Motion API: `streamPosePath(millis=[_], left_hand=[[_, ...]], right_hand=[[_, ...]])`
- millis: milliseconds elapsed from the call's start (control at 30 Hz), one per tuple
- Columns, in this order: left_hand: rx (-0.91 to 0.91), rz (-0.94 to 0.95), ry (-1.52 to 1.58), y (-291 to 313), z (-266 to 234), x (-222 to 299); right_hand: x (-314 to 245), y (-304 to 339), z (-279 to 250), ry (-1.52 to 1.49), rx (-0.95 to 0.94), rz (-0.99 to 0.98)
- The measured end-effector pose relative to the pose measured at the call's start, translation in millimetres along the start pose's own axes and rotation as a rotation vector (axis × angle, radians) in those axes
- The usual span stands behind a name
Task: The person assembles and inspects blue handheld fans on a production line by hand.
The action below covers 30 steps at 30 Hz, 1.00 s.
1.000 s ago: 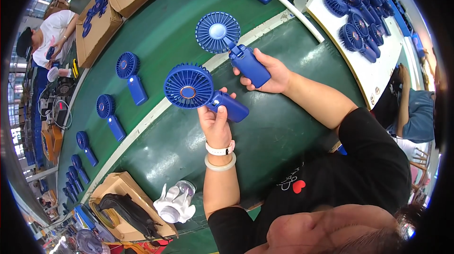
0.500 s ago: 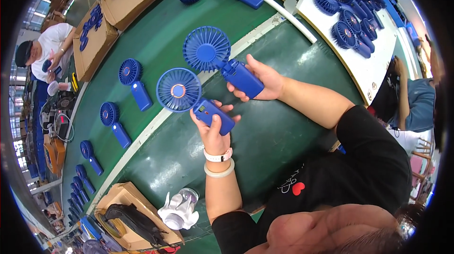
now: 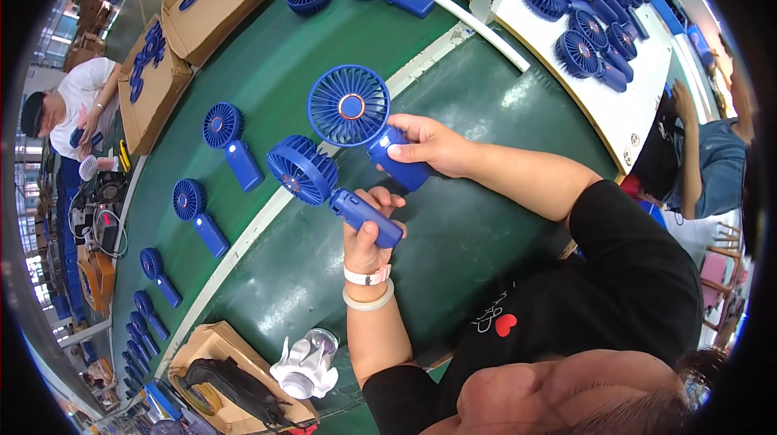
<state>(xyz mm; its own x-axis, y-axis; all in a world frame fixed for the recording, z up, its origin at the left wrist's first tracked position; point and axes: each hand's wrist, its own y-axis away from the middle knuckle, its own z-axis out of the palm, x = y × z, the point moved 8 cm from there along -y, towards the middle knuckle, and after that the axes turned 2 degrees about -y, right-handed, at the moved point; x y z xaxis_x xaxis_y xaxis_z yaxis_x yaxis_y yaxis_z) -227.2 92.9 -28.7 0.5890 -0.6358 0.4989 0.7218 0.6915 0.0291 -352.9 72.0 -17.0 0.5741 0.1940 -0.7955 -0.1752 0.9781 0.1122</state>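
Observation:
My left hand (image 3: 374,229) is closed round the handle of a blue handheld fan (image 3: 366,216), whose round head is turned partly edge-on. Just beyond it, my right hand (image 3: 433,146) grips a second blue handheld fan (image 3: 402,165). That one shows its round grille and copper-coloured centre ring, and my right thumb lies on the handle by a small lit spot. Both fans are held above the green work surface (image 3: 453,257), their heads close together. More blue fans (image 3: 244,165) lie in a row on the green belt to the left.
Cardboard boxes with blue fans (image 3: 180,75) stand across the belt, near a person in white (image 3: 81,103). A white board (image 3: 558,71) piled with fans is at the right, beside another person (image 3: 716,164). A white petal-shaped object (image 3: 303,368) and a cardboard box (image 3: 218,338) sit at the near left.
Both fans have been turned: the right one now shows its copper-ringed side, while the left one has swung partly edge-on. My right thumb has come down onto its handle.

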Motion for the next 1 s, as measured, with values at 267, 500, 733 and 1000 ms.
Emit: streamPosePath(millis=[267,500,733,1000], left_hand=[[0.100,0.010,-0.053,0.0,-1.5,4.8],[0.074,0.066,-0.085,0.0,-9.6,7.4],[0.036,0.096,-0.085,0.1,-2.1,9.6],[0.066,0.095,-0.123,-1.5,1.2,11.5]], right_hand=[[2.9,-5.0,-8.2,0.040,0.026,-0.034],[4.5,-7.1,-11.0,0.035,-0.002,-0.029],[8.7,-9.0,-15.7,0.014,0.030,0.012],[5.6,-4.5,-8.5,0.152,0.037,-0.071]])
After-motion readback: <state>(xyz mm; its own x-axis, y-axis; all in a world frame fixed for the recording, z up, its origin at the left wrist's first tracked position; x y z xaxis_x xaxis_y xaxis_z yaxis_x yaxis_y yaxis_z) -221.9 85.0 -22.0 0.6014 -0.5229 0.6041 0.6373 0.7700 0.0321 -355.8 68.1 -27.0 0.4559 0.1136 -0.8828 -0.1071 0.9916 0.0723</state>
